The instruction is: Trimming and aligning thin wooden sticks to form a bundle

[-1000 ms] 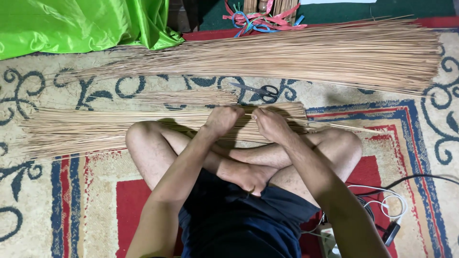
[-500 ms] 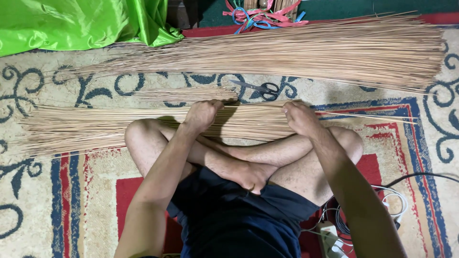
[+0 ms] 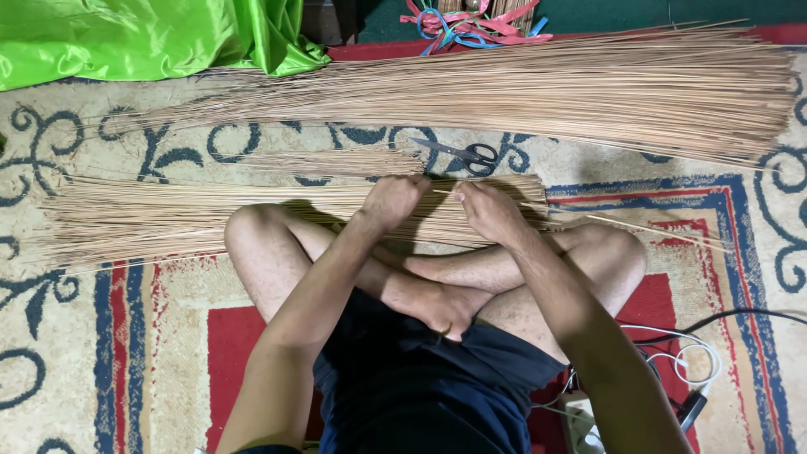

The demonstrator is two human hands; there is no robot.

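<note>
A patterned carpet in cream, blue and red covers the floor. Bright green cloth lies crumpled at its far edge, beside a tangle of red and blue ribbons. White and black cables trail across the red panel, under even indoor light.

The scene is seen from one head-worn camera, aimed steeply down at close range. The crossed legs are framed at bottom, the rug beyond them. No second view is given.
</note>
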